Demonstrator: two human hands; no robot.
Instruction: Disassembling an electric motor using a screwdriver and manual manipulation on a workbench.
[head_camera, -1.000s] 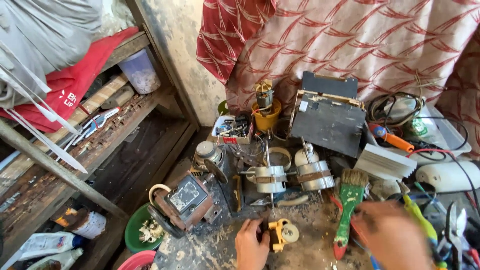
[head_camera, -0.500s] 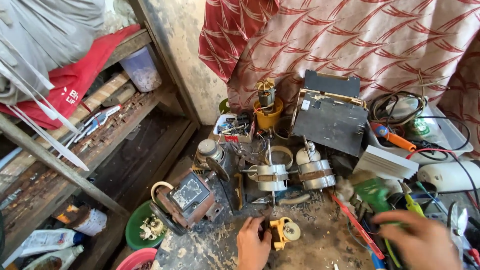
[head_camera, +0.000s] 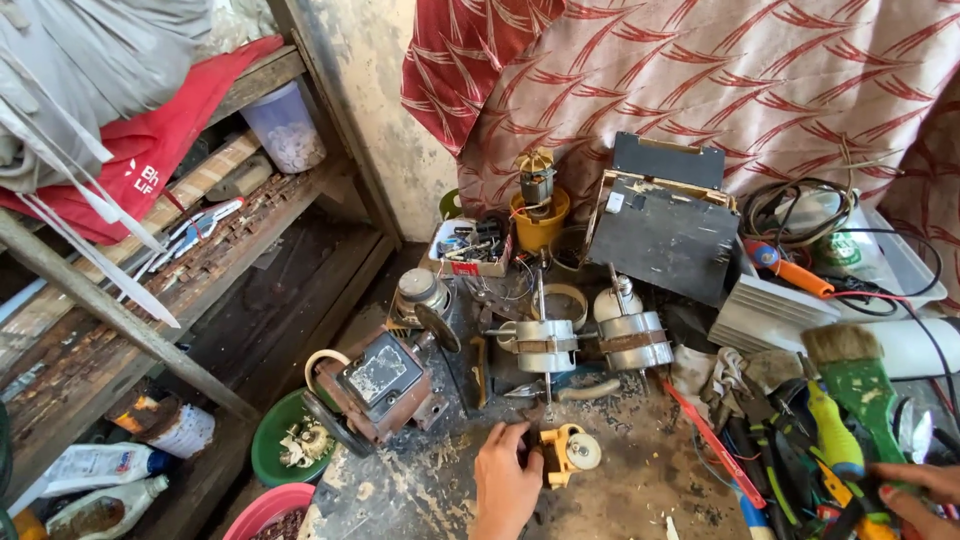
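- Left hand (head_camera: 505, 490), bottom centre, fingers closed on a small yellow motor part (head_camera: 562, 455), steadying it.
- Right hand (head_camera: 915, 492), lower right, fingers gripping green brush (head_camera: 862, 392).

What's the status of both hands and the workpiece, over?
Left hand on yellow motor part, grip unclear. Right hand holding green-handled brush. Fan motors and pliers crowd close.
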